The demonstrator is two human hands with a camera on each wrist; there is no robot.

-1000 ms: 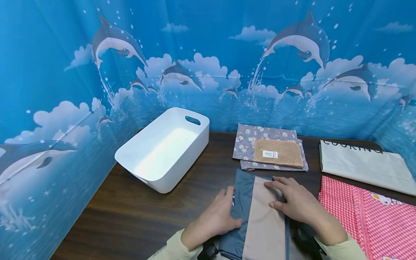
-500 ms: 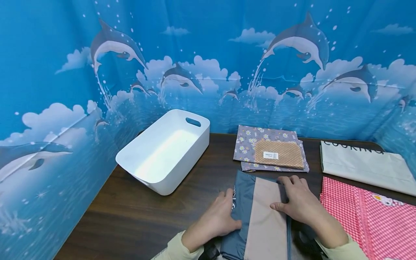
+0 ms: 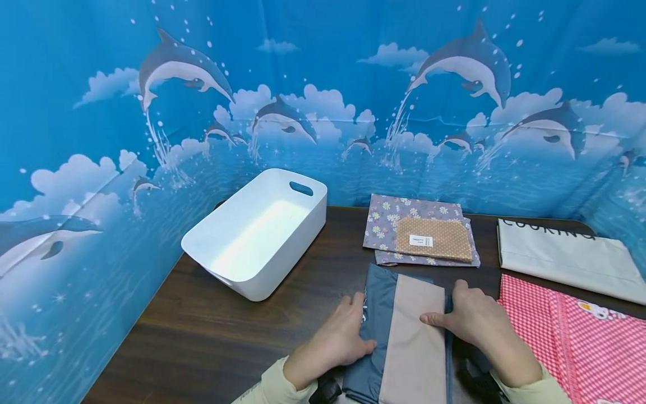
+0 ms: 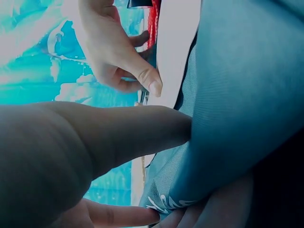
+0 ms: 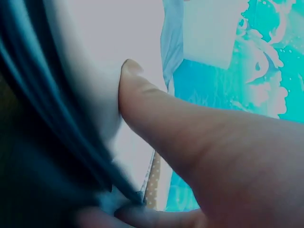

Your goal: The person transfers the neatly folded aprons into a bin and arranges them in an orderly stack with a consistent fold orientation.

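Note:
A folded apron [image 3: 414,336], blue-grey with a pale pink panel, lies on the table in front of me. My left hand [image 3: 335,336] holds its left edge, the thumb on top. In the left wrist view the fingers [image 4: 180,216] reach under the edge beside white lettering. My right hand [image 3: 476,320] grips the right edge, with its thumb [image 5: 135,90] pressing on the pink panel. Its other fingers are down at the side, partly hidden by the hand in the head view. In the right wrist view the apron's layers [image 5: 61,109] show along that edge.
A white bin [image 3: 298,247] with a handle slot stands at the back left. Behind the apron lies a folded purple floral cloth [image 3: 382,224] with a tan dotted patch. To the right are a white "COOKING" cloth [image 3: 565,255] and a red checked cloth [image 3: 575,336].
My right hand has slid its fingers from the top of the apron to the right, down over its right edge. The thumb stays on the pink panel. The left hand has hardly moved.

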